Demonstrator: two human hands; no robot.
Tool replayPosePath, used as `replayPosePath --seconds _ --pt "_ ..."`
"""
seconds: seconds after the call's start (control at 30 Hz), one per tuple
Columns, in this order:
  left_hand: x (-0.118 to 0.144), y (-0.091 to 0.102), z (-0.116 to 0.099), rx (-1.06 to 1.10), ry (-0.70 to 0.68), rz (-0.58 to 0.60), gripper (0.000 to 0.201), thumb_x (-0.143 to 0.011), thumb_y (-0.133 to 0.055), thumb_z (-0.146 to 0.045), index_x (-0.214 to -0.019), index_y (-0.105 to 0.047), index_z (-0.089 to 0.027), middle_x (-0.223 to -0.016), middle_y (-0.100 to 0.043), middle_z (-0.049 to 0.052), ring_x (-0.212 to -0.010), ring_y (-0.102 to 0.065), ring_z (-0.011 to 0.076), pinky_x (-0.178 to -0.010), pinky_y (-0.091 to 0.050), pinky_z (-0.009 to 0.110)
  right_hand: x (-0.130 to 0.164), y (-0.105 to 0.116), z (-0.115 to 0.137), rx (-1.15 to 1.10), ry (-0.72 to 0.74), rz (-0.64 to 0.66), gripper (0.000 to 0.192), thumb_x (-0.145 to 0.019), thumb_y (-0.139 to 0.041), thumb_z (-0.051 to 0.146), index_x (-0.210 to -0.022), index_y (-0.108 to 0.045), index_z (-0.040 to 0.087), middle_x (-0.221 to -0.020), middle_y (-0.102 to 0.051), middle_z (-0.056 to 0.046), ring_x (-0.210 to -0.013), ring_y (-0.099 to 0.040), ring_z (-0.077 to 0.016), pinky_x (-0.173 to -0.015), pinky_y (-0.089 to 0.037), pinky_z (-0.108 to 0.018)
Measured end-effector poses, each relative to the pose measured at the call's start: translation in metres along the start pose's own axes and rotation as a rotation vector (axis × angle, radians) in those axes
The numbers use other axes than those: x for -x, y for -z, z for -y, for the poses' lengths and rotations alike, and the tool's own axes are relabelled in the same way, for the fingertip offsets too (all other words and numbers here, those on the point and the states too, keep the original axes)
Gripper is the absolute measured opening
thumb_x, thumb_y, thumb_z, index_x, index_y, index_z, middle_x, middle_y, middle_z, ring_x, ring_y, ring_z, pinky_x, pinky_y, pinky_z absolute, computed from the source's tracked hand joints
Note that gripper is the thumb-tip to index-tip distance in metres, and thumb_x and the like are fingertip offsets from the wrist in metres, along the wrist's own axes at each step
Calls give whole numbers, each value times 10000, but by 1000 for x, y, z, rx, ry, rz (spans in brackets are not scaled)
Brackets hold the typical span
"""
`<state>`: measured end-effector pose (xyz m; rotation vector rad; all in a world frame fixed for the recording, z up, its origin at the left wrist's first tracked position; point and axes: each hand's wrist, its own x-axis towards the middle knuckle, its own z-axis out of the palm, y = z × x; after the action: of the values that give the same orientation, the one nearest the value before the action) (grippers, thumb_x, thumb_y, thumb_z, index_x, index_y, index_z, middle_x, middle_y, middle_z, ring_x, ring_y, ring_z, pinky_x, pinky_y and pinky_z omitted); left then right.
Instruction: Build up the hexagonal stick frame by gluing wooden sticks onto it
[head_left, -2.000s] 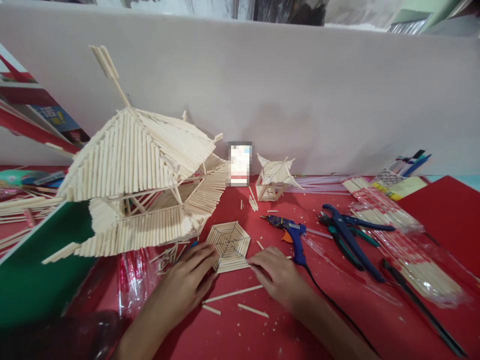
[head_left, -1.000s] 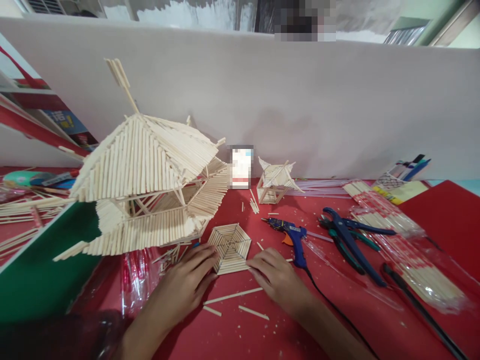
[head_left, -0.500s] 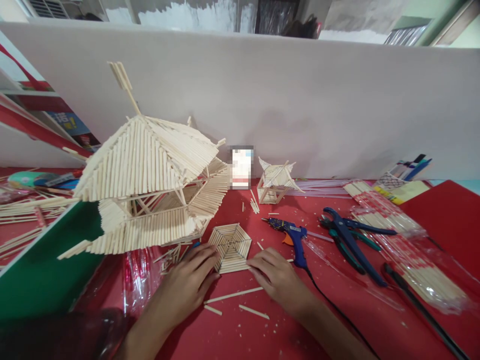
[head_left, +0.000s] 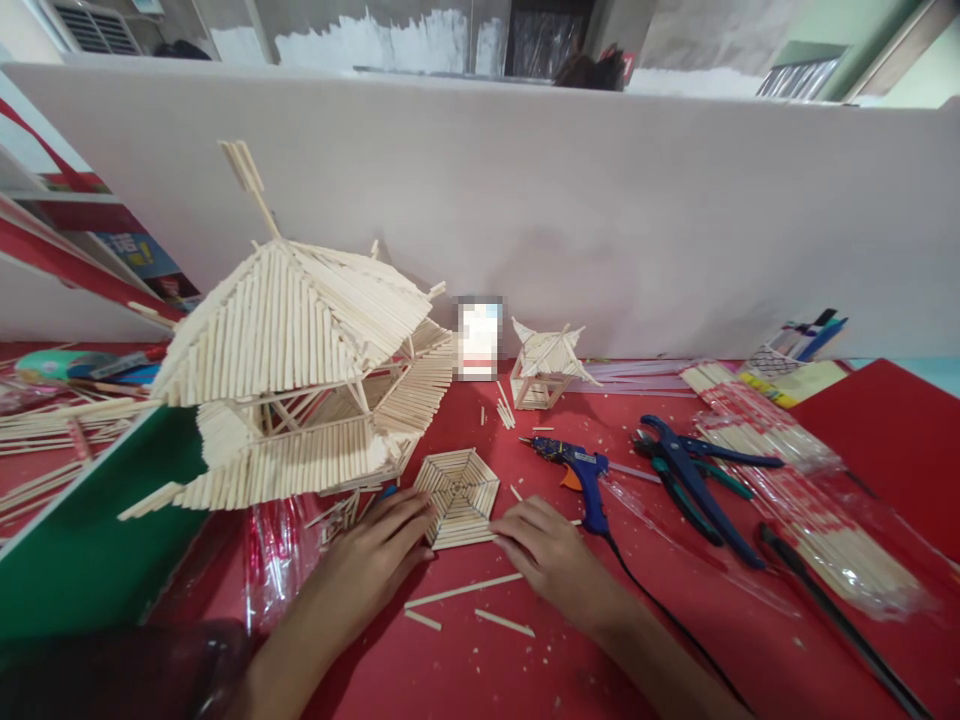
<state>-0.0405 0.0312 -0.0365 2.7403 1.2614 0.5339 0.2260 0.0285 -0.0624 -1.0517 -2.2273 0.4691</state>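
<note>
Hexagonal stick panel (head_left: 457, 495) lies flat on the red table (head_left: 525, 660), near the middle, just right of the large stick pagoda (head_left: 300, 375) that stands on a green board (head_left: 67, 560) at the left. Going from left to right, the left hand (head_left: 371, 565) rests palm down with its fingertips on the panel's near-left edge, its grip loose and enclosing nothing; the right hand (head_left: 544, 555) presses its fingertips to the panel's near-right edge, likewise flat and holding nothing. Loose cut sticks (head_left: 465, 590) lie between the wrists. The step in hand looks like steadying or squaring the panel from both sides. A next move would call for keeping it flat while one hand frees itself for a stick or for the blue glue gun (head_left: 581, 480), which lies just beside the right hand. Farther right are blue-handled pliers (head_left: 694, 480) and bagged stick bundles (head_left: 810, 510); a small stick model (head_left: 544, 370) stands at the far wall.
</note>
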Motion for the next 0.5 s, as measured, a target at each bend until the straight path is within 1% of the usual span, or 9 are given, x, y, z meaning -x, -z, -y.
replayPosePath --seconds 0.2,0.37,0.5 --pt "2 -1 0 -13 -8 29 315 -996 -471 -258 -1285 -589 -210 -1312 -645 58 -1248 -573 213 -979 -548 368 0 -1 -1 -1 7 6 122 -949 -576 120 -1006 -659 189 -901 -678 -34 -839 -577 -203 -764 -508 -333" --pt "2 5 -3 7 16 43 378 -960 -498 -214 -1334 -555 -227 -1351 -618 58 -1271 -549 218 -1015 -521 382 0 -1 -2 -8 5 -2 119 -950 -576 125 -1006 -659 191 -899 -678 -35 -839 -579 -202 -765 -511 -332" --pt "0 8 -9 -19 47 32 359 -958 -505 -253 -1311 -562 -215 -1324 -626 78 -1246 -559 244 -995 -526 421 0 -1 -2 -2 6 1 117 -954 -572 132 -1000 -663 190 -900 -681 -35 -836 -582 -200 -773 -516 -334"
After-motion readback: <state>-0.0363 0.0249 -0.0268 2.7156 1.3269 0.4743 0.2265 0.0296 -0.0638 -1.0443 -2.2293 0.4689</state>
